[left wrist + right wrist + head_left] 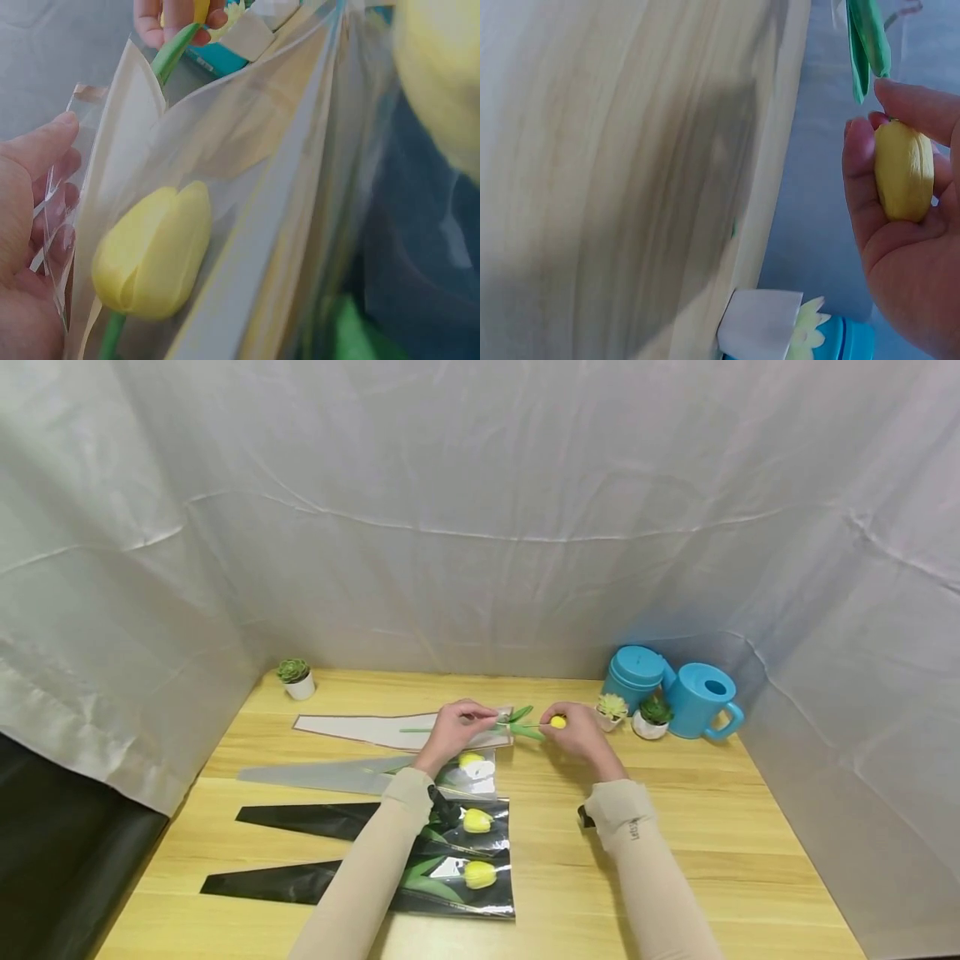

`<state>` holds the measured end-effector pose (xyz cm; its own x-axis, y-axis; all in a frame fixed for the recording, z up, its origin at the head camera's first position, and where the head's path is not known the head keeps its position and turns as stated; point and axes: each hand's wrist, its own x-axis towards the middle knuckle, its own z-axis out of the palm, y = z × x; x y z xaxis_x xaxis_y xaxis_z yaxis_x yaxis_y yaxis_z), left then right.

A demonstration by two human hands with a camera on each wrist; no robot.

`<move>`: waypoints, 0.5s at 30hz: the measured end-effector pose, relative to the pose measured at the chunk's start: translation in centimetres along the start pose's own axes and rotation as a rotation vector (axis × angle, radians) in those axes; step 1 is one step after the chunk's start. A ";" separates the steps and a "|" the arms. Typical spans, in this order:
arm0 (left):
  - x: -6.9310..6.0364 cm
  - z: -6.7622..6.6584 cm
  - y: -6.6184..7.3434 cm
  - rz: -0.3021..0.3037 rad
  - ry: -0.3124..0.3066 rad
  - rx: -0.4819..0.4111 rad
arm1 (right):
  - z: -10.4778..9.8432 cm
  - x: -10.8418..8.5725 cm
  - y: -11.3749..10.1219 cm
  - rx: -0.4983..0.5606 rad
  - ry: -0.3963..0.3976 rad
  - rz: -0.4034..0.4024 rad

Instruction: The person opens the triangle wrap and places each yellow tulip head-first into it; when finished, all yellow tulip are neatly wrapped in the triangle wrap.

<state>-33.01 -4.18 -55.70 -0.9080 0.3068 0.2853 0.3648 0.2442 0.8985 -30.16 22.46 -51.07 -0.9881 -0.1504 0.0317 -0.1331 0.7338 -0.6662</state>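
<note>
My right hand [576, 731] pinches a yellow artificial tulip [904, 172] by the stem just under its head, and the head sits within the curled fingers. The tulip's green leaves and stem point left into the open end of a white flower sleeve [352, 727] with a reddish-brown edge. My left hand [452, 732] grips the transparent plastic at that end between thumb and fingers. Nearer me lie a grey sleeve [315, 777] and two black sleeves [300, 820], each with a yellow tulip inside; one such tulip [154, 251] appears large in the left wrist view.
At the back right stand two blue mugs [701, 700], with a pale succulent [611, 710] and a dark green succulent [651, 718] in white pots before them. Another potted succulent [297, 678] is at the back left. Grey curtains [480, 593] enclose the wooden table [720, 827].
</note>
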 end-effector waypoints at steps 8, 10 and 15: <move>0.1 0.3 0.2 0.007 -0.006 -0.010 | 0.8 0.4 -1.1 0.015 0.001 -0.037; 0.1 0.4 0.3 0.006 -0.004 -0.010 | 1.0 0.5 -1.3 0.011 0.002 -0.039; 0.0 0.4 0.4 0.021 -0.002 -0.009 | 1.5 0.6 -2.0 0.023 -0.002 -0.034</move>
<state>-32.82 -3.69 -55.47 -0.8999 0.3134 0.3033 0.3817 0.2294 0.8954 -30.34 19.85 -50.84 -0.9829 -0.1766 0.0527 -0.1647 0.7131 -0.6815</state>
